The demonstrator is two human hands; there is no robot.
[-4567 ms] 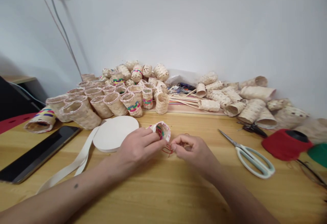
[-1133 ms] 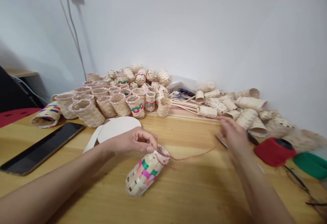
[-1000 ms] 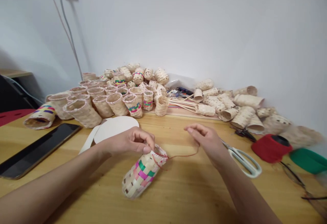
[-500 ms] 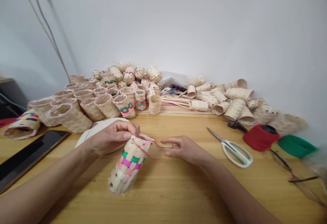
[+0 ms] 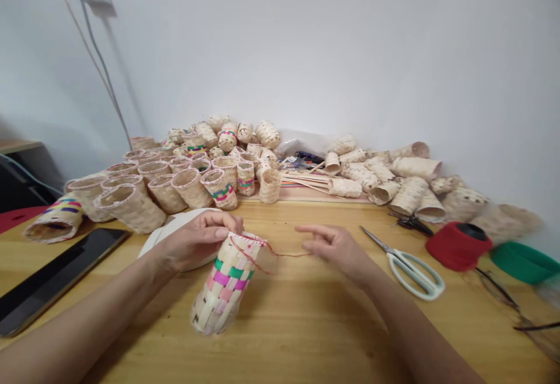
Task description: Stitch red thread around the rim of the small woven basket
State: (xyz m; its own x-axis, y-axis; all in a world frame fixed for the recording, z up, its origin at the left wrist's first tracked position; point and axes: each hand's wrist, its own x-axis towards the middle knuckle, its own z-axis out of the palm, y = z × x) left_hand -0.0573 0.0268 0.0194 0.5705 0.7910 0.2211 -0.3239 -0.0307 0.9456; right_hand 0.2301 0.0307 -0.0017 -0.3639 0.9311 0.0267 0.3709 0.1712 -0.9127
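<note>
My left hand [image 5: 196,243] grips the rim of a small woven basket [image 5: 224,283] with green, pink and purple bands, held tilted just above the wooden table [image 5: 306,337]. Red stitching runs round the basket's rim. A red thread [image 5: 286,254] leads from that rim to my right hand [image 5: 335,247], which pinches it between thumb and fingers, a short way to the right of the basket. The thread hangs nearly level between the two.
White-handled scissors [image 5: 411,270] lie right of my right hand. Red [image 5: 457,247] and green [image 5: 522,262] thread spools sit at the far right. Several woven baskets [image 5: 188,180] are piled along the wall. A roll of white tape [image 5: 175,229] and a dark tablet [image 5: 52,279] lie left.
My right hand, which had drawn the thread far out to the right, came back near the basket and is drawing away again slightly. The left hand has raised the basket's rim end a little.
</note>
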